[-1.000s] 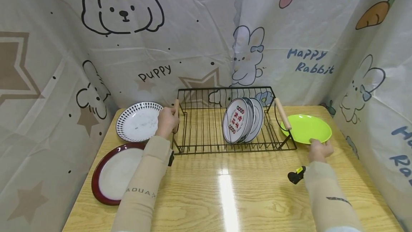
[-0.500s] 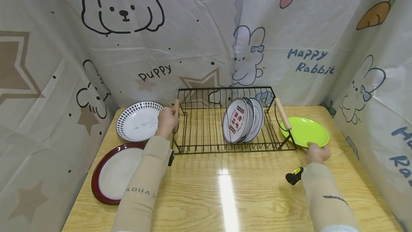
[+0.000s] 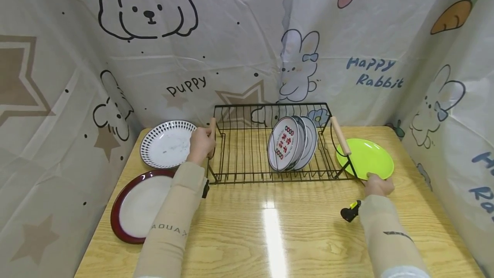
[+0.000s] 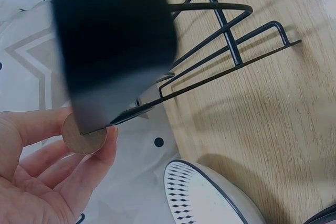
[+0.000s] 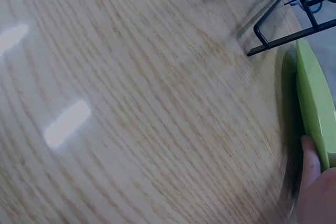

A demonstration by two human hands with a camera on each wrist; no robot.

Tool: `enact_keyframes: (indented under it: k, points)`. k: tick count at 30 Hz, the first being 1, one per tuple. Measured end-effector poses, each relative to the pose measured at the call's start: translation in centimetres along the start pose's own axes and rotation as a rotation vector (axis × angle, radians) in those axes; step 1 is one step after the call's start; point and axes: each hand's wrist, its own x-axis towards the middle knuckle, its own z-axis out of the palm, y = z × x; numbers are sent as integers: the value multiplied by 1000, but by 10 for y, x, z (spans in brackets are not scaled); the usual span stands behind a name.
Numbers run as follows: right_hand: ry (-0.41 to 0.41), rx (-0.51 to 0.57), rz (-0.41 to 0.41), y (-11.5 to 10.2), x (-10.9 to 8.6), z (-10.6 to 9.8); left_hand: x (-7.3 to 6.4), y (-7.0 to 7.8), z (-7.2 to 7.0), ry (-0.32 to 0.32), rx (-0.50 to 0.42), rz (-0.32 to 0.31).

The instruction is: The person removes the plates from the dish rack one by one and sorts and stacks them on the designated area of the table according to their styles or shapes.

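Note:
My left hand [image 3: 201,145] grips the left wooden handle [image 4: 84,137] of a black wire dish rack [image 3: 285,181]. In the left wrist view the fingers and thumb curl round the handle's round end. At the right, my right hand [image 3: 378,185] pinches the near rim of a lime-green plate [image 3: 366,158]. The right wrist view shows one finger under the edge of that plate; the hand's remainder is cut off by the frame. Several white plates [image 3: 283,145] lean upright in the rack's right half, the front one bearing red characters.
Left of the rack lies a white dish with a black diamond rim [image 3: 166,149]. Nearer stands a white plate with a dark red rim [image 3: 125,209], partly behind the left forearm. The rack's right wooden handle [image 3: 340,135] overlaps the green plate's left edge. Patterned cloth [image 3: 239,33] surrounds the wooden table [image 3: 308,226].
My right hand and the green plate have shifted slightly left and toward me. The left hand keeps its grip on the handle, and the rack stays put.

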Motion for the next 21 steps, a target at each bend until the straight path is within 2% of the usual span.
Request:
enact_keyframes:
  k: [2,11,14,21]
  points:
    - [3,-47,11,0,-4,0,0,1,0,-3,-5,-10]
    - [27,-88,72,2,-8,-2,-1,2,-1,-7,0,-32]
    - [31,-137,56,2,-8,-4,-1,3,-1,-7,1,-32]
    - [-17,-233,27,0,-6,-6,0,2,0,4,26,-14]
